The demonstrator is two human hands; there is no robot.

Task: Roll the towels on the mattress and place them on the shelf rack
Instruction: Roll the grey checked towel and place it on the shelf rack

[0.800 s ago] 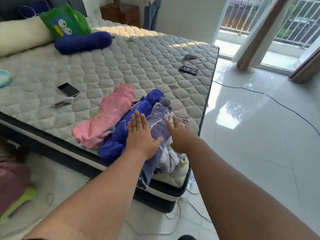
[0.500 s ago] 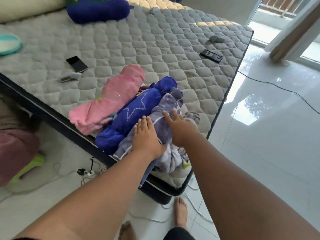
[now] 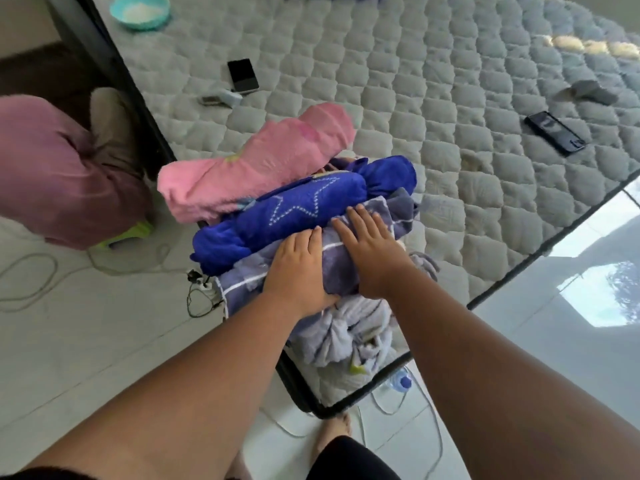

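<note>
Three rolled towels lie side by side at the near corner of the quilted mattress [image 3: 450, 81]: a pink towel [image 3: 256, 168] farthest, a blue towel with a stitched star [image 3: 287, 216] in the middle, and a lavender striped towel [image 3: 239, 282] nearest. My left hand [image 3: 298, 268] and my right hand [image 3: 370, 247] press palm-down on the lavender towel, fingers over its top and thumbs tucked at its near side. A crumpled pale lavender cloth [image 3: 343, 330] bunches below my wrists at the corner. No shelf rack is in view.
On the mattress lie a black phone [image 3: 243, 75], a small grey device [image 3: 221, 98], a teal bowl [image 3: 140, 10], a second phone [image 3: 554, 133] and a grey item [image 3: 588, 91]. A person in pink [image 3: 59, 174] sits left. Cables [image 3: 201, 292] and a bottle [image 3: 401, 381] lie on the tiled floor.
The view has tipped down and closer. Both hands have settled together onto the lavender towel, which now looks more tightly rolled against the blue one.
</note>
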